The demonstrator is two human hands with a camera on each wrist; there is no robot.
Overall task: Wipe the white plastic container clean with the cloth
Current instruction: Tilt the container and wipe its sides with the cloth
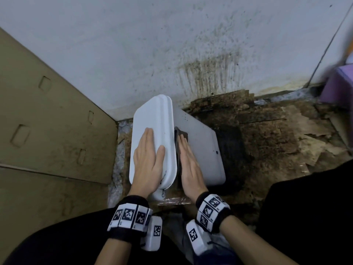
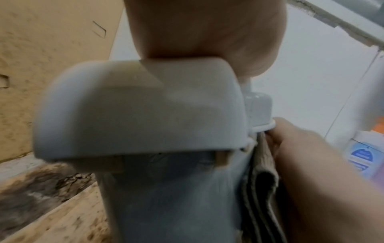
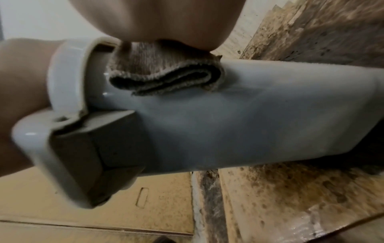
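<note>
While both hands work at centre frame, the scene reads as follows.

Container: white plastic container (image 1: pixel 200 148) lies on its side, centre of head view, on stained, dirty cardboard (image 1: pixel 267 134); its lidded end (image 1: pixel 152 134) faces left w/ the body running right.

Left hand: left hand (image 1: pixel 148 159) lies flat on the lidded end, fingers straight & together, thumb spread toward the lid's right edge; it presses, not grips.

Right hand: right hand (image 1: pixel 188 161) is flat, fingers straight & close together, pressing the cloth against the container's side just right of the lid rim.

Cloth: folded grey-brown cloth (image 3: pixel 164 74) is sandwiched btwn palm & container wall; the fold's edges gape open in right wrist view.

Surroundings: brown cardboard box (image 1: pixel 47 121) at left of frame; pale wall (image 1: pixel 133 44) w/ dark splatter at top.

Risk, slip: neither hand curls round the container, so a hard stroke could roll or skid it on the cardboard.

Risk, cloth: loose folds could bunch or slide out from under the flat palm.

Risk, re-soiling: cloth looks dingy, poss. just its colour since wrist views are blurred; if soiled it would smear. Cloth or container touching the cardboard would pick up grime.
</note>
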